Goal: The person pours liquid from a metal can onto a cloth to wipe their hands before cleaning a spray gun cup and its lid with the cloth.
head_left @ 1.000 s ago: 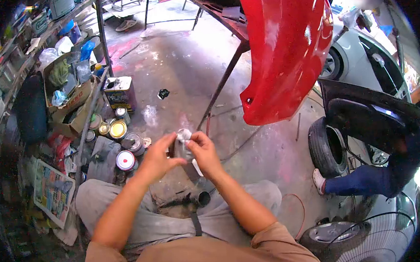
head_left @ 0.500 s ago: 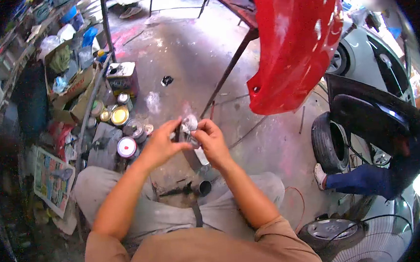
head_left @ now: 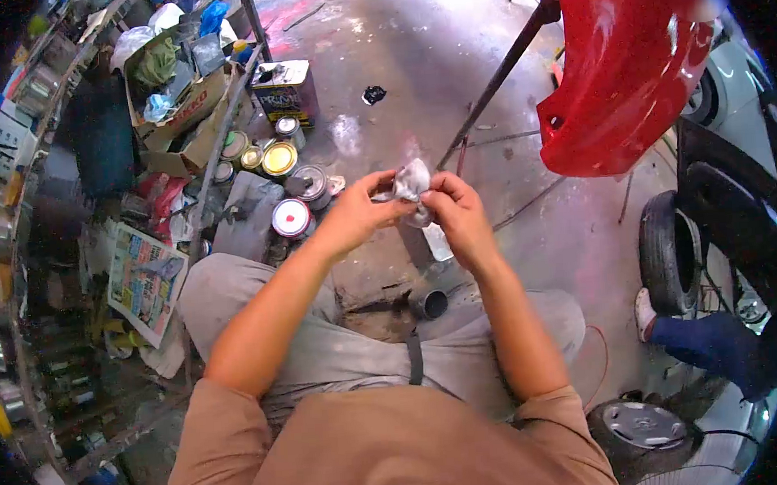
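My left hand (head_left: 355,216) and my right hand (head_left: 460,215) meet in front of me above the floor. Between them is a crumpled whitish wad (head_left: 412,180), perhaps cloth or plastic; its exact kind cannot be made out. The left thumb and fingers curve around its left side. My right thumb and fingertips pinch its lower right edge. Below the hands a dark and silvery block-like piece (head_left: 426,244) is partly hidden. A black cylindrical cup (head_left: 429,303) lies between my legs with its round mouth facing right.
Open paint cans (head_left: 280,158), a white-lidded can (head_left: 292,218) and a square tin (head_left: 286,92) stand at left near a cluttered carton (head_left: 190,108). A red car panel (head_left: 612,83) hangs at right. Beyond are a tyre (head_left: 664,250) and another person's leg (head_left: 706,342). Newspaper (head_left: 146,277) lies left.
The view has turned left, so surroundings sit farther right in it. Both hands still hold the wad, which now shows more upright above the fingers.
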Demonstrator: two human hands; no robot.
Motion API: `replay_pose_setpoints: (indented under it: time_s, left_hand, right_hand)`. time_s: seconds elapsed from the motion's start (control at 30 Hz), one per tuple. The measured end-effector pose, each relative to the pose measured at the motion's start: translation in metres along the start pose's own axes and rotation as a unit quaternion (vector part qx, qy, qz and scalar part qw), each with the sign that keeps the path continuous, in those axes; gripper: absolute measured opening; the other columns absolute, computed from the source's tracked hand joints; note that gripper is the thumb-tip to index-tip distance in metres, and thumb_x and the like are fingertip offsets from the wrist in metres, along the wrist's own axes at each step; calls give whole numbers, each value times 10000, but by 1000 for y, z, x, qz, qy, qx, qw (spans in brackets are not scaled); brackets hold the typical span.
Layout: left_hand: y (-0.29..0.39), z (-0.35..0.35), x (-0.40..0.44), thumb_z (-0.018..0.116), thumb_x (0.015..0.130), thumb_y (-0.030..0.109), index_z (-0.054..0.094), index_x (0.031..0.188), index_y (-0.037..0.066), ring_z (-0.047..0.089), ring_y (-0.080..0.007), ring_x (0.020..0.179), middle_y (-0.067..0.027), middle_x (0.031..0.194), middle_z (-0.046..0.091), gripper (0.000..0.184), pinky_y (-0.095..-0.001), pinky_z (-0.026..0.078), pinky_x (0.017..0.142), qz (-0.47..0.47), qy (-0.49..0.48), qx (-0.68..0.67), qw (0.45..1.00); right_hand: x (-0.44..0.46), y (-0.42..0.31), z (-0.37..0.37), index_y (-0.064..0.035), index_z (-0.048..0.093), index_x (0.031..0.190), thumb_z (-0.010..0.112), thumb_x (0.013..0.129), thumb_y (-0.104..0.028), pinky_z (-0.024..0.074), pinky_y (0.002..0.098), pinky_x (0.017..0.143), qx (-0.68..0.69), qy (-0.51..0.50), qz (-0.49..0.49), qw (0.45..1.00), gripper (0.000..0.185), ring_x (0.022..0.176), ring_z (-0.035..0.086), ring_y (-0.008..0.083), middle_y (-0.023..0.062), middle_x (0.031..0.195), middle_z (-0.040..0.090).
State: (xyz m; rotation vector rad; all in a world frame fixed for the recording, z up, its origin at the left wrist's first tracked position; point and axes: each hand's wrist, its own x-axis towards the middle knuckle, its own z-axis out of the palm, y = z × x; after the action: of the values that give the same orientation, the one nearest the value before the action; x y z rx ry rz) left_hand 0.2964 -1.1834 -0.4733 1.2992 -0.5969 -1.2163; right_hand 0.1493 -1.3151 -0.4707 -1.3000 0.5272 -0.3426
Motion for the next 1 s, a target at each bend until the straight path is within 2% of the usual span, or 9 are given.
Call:
replay_pose_setpoints:
  time_s: [0.2, 0.27, 0.37, 0.47, 0.6, 0.77, 0.87, 0.9, 1.0]
  left_hand:
    - [-5, 12, -9, 817, 762, 74, 386, 1457, -14, 598, -220, 1133, -143, 1361, 525, 822, -331, 538, 913, 57, 22, 111, 992]
    - [-7, 17, -11, 815, 765, 70, 390, 1456, -6, 592, -222, 1141, -134, 1353, 534, 814, -337, 536, 913, 110, 40, 206, 972]
    - [-9, 13, -4, 865, 728, 192, 441, 1428, 6, 614, -237, 1137, -156, 1283, 608, 839, -348, 510, 931, 96, 41, 101, 989]
    - [-9, 11, -6, 868, 719, 198, 440, 1425, -1, 600, -258, 1162, -169, 1286, 606, 849, -362, 501, 953, 82, 64, 109, 989]
    - [-13, 18, -15, 872, 696, 201, 455, 1395, -18, 602, -270, 1165, -162, 1279, 610, 844, -359, 495, 968, 224, 68, 372, 898]
    - [-6, 4, -3, 866, 712, 250, 451, 1393, -13, 501, -333, 1293, -211, 1378, 513, 840, -392, 479, 1001, 66, 71, 153, 983]
    - [-15, 12, -17, 865, 716, 238, 466, 1373, -8, 523, -310, 1272, -199, 1340, 540, 807, -383, 485, 991, 204, 78, 368, 904]
    - [-9, 17, -21, 864, 718, 213, 472, 1364, 7, 538, -300, 1243, -192, 1322, 543, 783, -392, 481, 998, 233, 41, 334, 912]
    - [-2, 18, -20, 866, 712, 195, 463, 1374, 15, 547, -314, 1215, -196, 1318, 535, 795, -402, 455, 1037, 185, 41, 264, 946]
  right_hand:
    - [0, 2, 13, -13, 596, 1039, 610, 934, -134, 452, 260, 792, -15, 95, -118, 988, 161, 884, 552, 94, 22, 953, 613]
    - [1, -2, 6, -11, 594, 1045, 619, 937, -157, 453, 267, 800, -40, 82, -87, 992, 183, 911, 552, 105, 34, 978, 614]
    - [0, -3, 15, -9, 589, 1047, 615, 939, -161, 448, 267, 767, -107, 85, -107, 985, 188, 867, 539, 105, 27, 963, 604]
    - [-6, -11, 11, -11, 592, 1042, 622, 935, -158, 446, 265, 752, -113, 31, -32, 993, 185, 844, 530, 100, 23, 955, 603]
    - [3, -5, 2, -34, 597, 1047, 619, 940, -161, 436, 253, 716, -22, 64, -33, 997, 167, 817, 521, 78, 6, 898, 607]
    - [-6, -3, 14, -28, 607, 1117, 571, 961, -146, 466, 249, 691, -60, 26, -85, 994, 199, 829, 557, 66, 11, 942, 621]
    - [5, 7, -1, -35, 594, 1058, 567, 963, -139, 455, 244, 694, -32, 40, -39, 998, 143, 821, 548, 58, -2, 928, 614]
    - [3, -6, 2, -47, 574, 1030, 575, 961, -143, 441, 234, 696, 30, 45, 9, 998, 118, 806, 538, 56, -16, 917, 603]
    - [7, 4, 4, -69, 557, 1034, 573, 958, -104, 453, 227, 737, 40, 50, -34, 997, 86, 844, 564, 57, -7, 945, 617]
